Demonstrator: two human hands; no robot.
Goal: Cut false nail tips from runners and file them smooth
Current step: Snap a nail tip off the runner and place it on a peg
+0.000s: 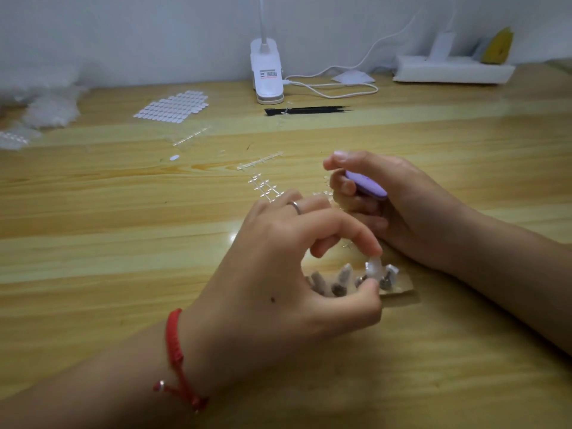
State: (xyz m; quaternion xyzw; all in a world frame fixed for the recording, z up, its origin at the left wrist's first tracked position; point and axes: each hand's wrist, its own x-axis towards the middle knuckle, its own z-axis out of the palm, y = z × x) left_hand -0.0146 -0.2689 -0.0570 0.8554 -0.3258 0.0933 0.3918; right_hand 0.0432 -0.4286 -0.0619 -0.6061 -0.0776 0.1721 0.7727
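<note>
My left hand pinches a clear false nail tip between thumb and index finger, just above a brown strip that carries several small grey putty mounts. My right hand rests on the table behind it, fingers curled round a purple nail file. Empty clear plastic runners lie on the wood beyond both hands, and one loose white tip sits farther left.
A sheet of several white nail tips lies at the back left beside white packing fluff. A white clip lamp with its cable, black tweezers and a white foam block line the back of the wooden table.
</note>
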